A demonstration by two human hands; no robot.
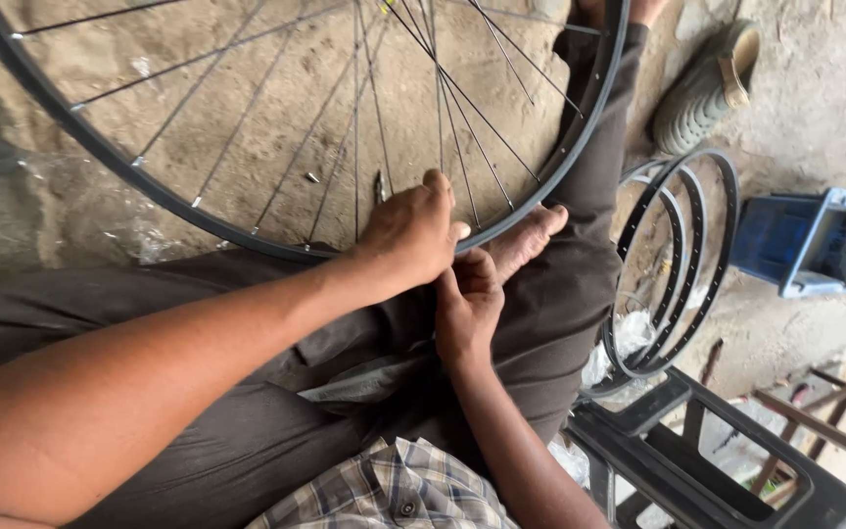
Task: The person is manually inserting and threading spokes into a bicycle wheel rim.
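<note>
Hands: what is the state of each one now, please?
Left hand: closed over the wheel rim, gripping it.
Right hand: fingers curled at the rim; grip cannot be told.

I see my left hand (pixel 411 235) and right hand (pixel 465 306) crowded at the dark metal bicycle wheel rim (pixel 100 147); thin steel spokes (pixel 462 118) block passing through. Beside them, stacked bare dark rims (pixel 712 284), a blue plastic crate (pixel 805 245) and a black plastic stool (pixel 697 460) close the way.
</note>
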